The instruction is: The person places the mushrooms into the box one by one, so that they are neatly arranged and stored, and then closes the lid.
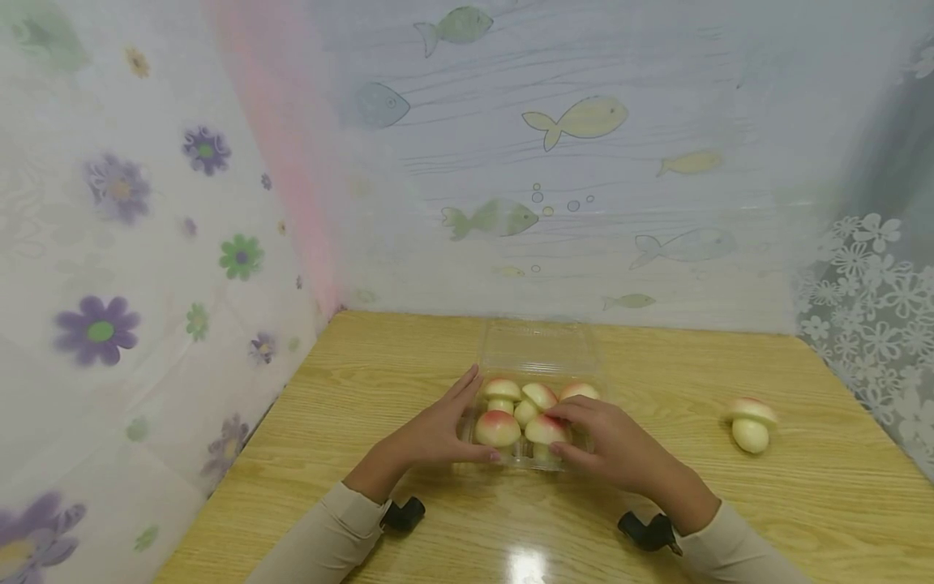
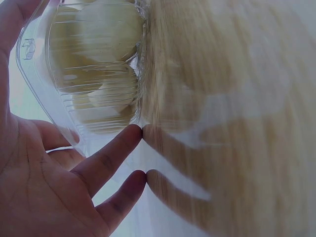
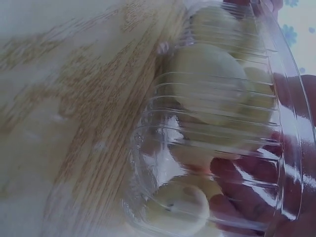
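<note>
A clear plastic clamshell box (image 1: 521,464) lies on the table with its lid (image 1: 538,345) raised at the back. Several cream toy mushrooms with pink-tinged caps are inside it. My left hand (image 1: 438,434) spans the box's left side, thumb along the front rim; in the left wrist view its straight fingers (image 2: 113,163) are spread beside the box wall. Reaching into the box, my right hand (image 1: 620,446) pinches the front right toy mushroom (image 1: 543,430) between thumb and fingers. Ribbed plastic blurs these fingers (image 3: 247,192) in the right wrist view.
Another toy mushroom (image 1: 751,426) lies on the wooden table (image 1: 824,511), well to the right of the box. A fish-patterned curtain (image 1: 584,203) hangs behind the table and a flowered one (image 1: 146,268) on the left. Black wrist devices (image 1: 404,515) sit at both cuffs.
</note>
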Demonstrator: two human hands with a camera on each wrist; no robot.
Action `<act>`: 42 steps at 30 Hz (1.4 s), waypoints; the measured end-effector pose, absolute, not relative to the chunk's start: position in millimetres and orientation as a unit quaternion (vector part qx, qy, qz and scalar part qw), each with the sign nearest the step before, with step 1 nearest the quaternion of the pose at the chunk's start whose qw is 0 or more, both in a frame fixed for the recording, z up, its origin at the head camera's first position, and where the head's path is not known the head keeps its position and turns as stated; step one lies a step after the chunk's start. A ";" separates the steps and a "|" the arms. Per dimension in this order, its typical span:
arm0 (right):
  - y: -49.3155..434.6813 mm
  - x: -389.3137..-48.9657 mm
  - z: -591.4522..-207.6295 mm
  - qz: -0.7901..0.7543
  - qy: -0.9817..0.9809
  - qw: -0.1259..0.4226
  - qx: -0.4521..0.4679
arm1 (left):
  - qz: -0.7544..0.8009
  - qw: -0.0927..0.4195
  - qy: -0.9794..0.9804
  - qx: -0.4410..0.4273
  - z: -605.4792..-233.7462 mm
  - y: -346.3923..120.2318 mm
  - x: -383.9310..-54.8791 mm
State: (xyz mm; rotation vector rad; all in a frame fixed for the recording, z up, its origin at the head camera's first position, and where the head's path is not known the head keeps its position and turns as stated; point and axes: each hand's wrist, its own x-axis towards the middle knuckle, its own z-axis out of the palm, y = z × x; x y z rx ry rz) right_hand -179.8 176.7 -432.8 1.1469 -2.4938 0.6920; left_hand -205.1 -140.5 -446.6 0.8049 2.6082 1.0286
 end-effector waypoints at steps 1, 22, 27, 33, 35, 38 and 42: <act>176.6 -179.5 -432.8 0.239 -0.872 0.153 0.399 | 0.350 0.113 0.888 0.274 -446.6 -140.5 -205.1; 177.0 -178.1 -435.5 0.232 -0.883 0.137 0.385 | 0.345 0.108 0.892 0.271 -447.3 -140.6 -205.1; 176.9 -178.8 -434.4 0.237 -0.876 0.150 0.393 | 0.344 0.108 0.892 0.272 -447.1 -140.7 -204.8; 178.1 -179.6 -434.0 0.239 -0.875 0.152 0.394 | 0.344 0.107 0.891 0.276 -447.3 -140.7 -204.3; 179.1 -179.8 -434.0 0.238 -0.876 0.150 0.391 | 0.344 0.107 0.891 0.276 -447.1 -140.6 -204.0; 180.6 -180.0 -433.5 0.240 -0.877 0.149 0.389 | 0.345 0.108 0.891 0.274 -447.0 -140.7 -204.1; 181.9 -180.7 -432.8 0.245 -0.874 0.149 0.392 | 0.347 0.111 0.891 0.270 -447.7 -141.1 -204.9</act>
